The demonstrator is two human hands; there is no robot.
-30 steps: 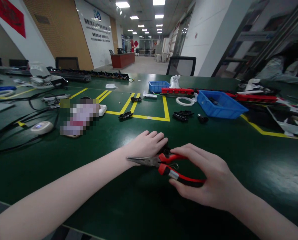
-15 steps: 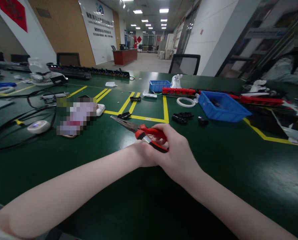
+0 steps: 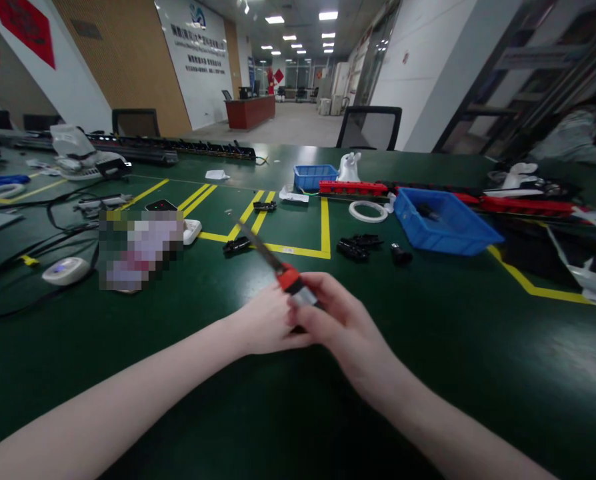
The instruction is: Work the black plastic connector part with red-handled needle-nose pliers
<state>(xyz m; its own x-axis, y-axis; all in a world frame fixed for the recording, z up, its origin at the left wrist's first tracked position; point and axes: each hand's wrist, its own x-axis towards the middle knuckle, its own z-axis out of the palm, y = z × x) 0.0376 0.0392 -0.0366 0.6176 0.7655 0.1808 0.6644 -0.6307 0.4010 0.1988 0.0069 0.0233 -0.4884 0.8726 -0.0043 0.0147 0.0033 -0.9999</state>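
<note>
My right hand is closed around the red and black handles of the needle-nose pliers. Their long grey jaws, blurred by motion, point up and to the left over the table. Close against the handles is my left hand, back upward; its fingers are hidden behind the pliers and my right hand, so I cannot make out their grip. Beyond the jaw tips lie a small black part and another black part. Several black pieces rest to the right, beside a short black cylinder.
On the right stands a blue bin with dark items inside; a smaller blue bin is farther back. A white ring and a red rail lie near them. Leftward are a blurred-out phone, a white oval device and black cables.
The pliers have turned, so their jaws point more steeply up and the handles show less. My left hand has shifted slightly left, showing more of its back. The view has tilted a little.
</note>
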